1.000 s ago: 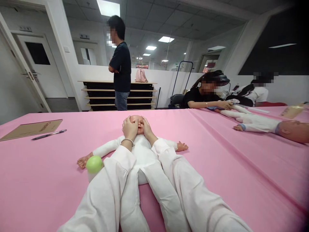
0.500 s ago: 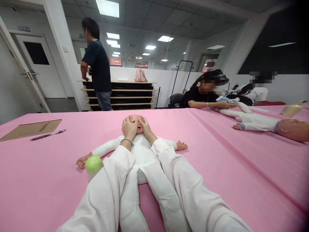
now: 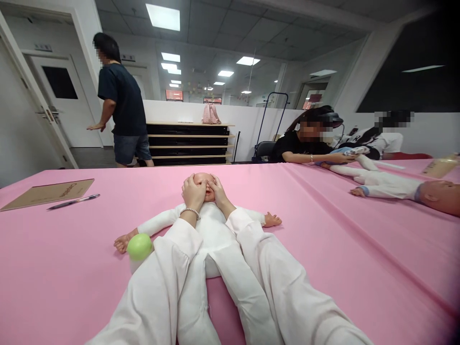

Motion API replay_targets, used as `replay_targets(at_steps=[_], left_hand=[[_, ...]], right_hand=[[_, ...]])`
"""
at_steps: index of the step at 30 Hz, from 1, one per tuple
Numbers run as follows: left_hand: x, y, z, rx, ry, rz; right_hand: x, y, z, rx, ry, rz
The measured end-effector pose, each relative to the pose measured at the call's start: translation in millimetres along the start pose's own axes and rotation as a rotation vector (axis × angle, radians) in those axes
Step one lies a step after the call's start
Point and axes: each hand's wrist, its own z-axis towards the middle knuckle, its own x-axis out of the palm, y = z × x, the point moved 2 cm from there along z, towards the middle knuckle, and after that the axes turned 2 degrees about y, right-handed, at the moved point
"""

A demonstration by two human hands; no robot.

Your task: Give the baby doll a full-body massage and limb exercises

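A baby doll [image 3: 212, 227] with a white cloth body lies on its back on the pink-covered table, its legs toward me and its arms spread. My left hand [image 3: 194, 191], with a beaded bracelet at the wrist, cups one side of the doll's head. On the other side my right hand [image 3: 220, 194] holds the head too. Both thumbs rest on the doll's face near the eyes, and the fingers wrap around the sides, hiding part of the head. Beside my left forearm stands a container with a green lid [image 3: 140, 247], near one of the doll's hands.
A brown notebook [image 3: 46, 194] and a pen [image 3: 74, 201] lie at the left. At the right, a person in black [image 3: 302, 143] handles the legs of another doll [image 3: 391, 184], near a bottle [image 3: 440, 166]. A person [image 3: 122, 105] walks behind the table, before shelves [image 3: 189, 143].
The person behind the table has moved left toward the door, one arm now held out. My hands stay on the doll's head, with hardly any visible shift.
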Motion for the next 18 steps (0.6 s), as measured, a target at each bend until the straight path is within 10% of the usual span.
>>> replay_targets(at_steps=[18], left_hand=[[-0.2,-1.2,-1.8,0.011,-0.002,-0.012]], right_hand=[[-1.3,-0.4,-1.4,0.016,0.015,-0.01]])
